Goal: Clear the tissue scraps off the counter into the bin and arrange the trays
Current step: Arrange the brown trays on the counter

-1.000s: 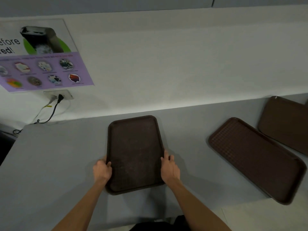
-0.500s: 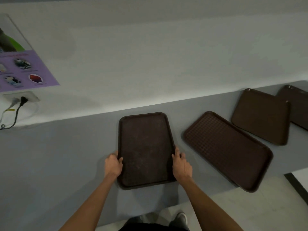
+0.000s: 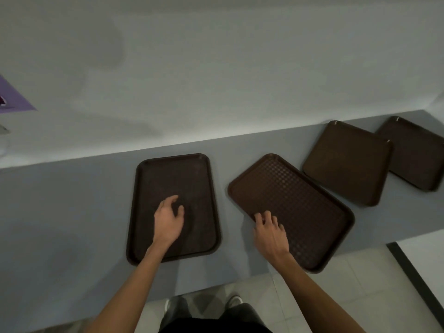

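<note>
Several dark brown trays lie on the grey counter [image 3: 60, 212]. The leftmost tray [image 3: 199, 181] lies squarely in front of me. My left hand [image 3: 168, 218] hovers over its middle with fingers loosely curled and apart, holding nothing. A larger textured tray [image 3: 312, 212] lies askew to the right, its near corner past the counter's front edge. My right hand [image 3: 270, 228] rests on this tray's near-left rim, fingertips on the edge. Two more trays [image 3: 348, 162] [image 3: 418, 155] overlap at the far right. No tissue scraps or bin show.
A pale wall [image 3: 216, 80] backs the counter. A purple poster corner [image 3: 14, 97] shows at the far left. Tiled floor [image 3: 360, 272] and my shoes [image 3: 175, 306] are below the counter's front edge.
Both hands let go of the leftmost tray's sides. My left hand moved over that tray's middle, my right hand went right to the textured tray's rim. The view shifted right.
</note>
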A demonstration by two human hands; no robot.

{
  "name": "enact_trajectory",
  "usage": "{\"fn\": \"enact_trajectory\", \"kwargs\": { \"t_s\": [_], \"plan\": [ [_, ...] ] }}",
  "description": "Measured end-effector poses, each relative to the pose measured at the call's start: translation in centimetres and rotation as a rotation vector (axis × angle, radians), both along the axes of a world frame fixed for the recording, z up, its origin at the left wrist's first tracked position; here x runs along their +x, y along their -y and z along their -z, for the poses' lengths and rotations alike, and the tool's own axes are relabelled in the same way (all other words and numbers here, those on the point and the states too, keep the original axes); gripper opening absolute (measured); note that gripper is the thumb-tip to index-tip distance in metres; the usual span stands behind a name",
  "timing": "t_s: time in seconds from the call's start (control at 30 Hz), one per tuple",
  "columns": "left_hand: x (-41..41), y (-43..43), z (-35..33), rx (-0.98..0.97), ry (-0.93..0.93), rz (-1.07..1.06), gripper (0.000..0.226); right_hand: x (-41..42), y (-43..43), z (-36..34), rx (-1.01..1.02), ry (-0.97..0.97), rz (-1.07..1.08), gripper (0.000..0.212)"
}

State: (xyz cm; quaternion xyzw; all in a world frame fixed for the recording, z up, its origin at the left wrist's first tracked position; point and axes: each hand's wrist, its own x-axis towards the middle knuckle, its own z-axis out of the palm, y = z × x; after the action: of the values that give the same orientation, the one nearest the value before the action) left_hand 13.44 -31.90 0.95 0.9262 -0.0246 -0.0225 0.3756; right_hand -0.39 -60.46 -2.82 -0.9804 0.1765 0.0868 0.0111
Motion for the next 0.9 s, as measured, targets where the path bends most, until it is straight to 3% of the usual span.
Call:
{"fn": "enact_trajectory", "kwargs": {
  "t_s": [0.1, 0.2, 0.33, 0.43, 0.53, 0.6, 0.7, 0.77, 0.83, 0.9],
  "plan": [
    [-1.4, 2.8, -0.5, -0.080, -0.027, 0.071, 0.029, -1.1, 1.5, 0.2, -0.016, -0.002, -0.090, 0.029],
    [-2.5, 4.8, -1.1, -0.108, -0.130, 0.181, 0.026, -0.4, 1.5, -1.3, 0.046, 0.050, -0.122, 0.031],
    [-3.8, 7.0, -2.8, -0.208, -0.332, 0.306, 0.044, 1.1, -1.1, -5.7, 0.235, 0.249, -0.066, 0.035],
    [-4.0, 8.5, -4.0, -0.481, -0.476, 0.275, 0.063, 2.2, -3.7, -9.0, 0.406, 0.377, -0.046, 0.032],
    [-3.4, 9.7, -6.2, -0.798, -0.636, 0.201, 0.059, 2.9, -6.7, -11.2, 0.546, 0.489, -0.043, 0.032],
    [-2.9, 9.8, -7.3, -0.888, -0.616, 0.107, 0.046, 3.4, -8.4, -11.7, 0.619, 0.524, -0.065, 0.033],
    [-1.7, 8.0, -7.6, -0.767, -0.450, -0.041, 0.036, 4.0, -9.4, -11.7, 0.854, 0.492, -0.144, 0.034],
    [-0.9, 5.9, -7.5, -0.725, -0.393, -0.087, 0.040, 4.0, -9.0, -11.1, 0.770, 0.500, -0.148, 0.032],
    [0.1, 3.6, -7.7, -0.740, -0.362, -0.128, 0.043, 3.9, -7.6, -9.8, 0.453, 0.529, -0.059, 0.042],
    [1.4, 1.0, -8.4, -0.767, -0.338, -0.171, 0.042, 3.6, -6.1, -8.8, 0.293, 0.500, 0.099, 0.053]
  ]
}}
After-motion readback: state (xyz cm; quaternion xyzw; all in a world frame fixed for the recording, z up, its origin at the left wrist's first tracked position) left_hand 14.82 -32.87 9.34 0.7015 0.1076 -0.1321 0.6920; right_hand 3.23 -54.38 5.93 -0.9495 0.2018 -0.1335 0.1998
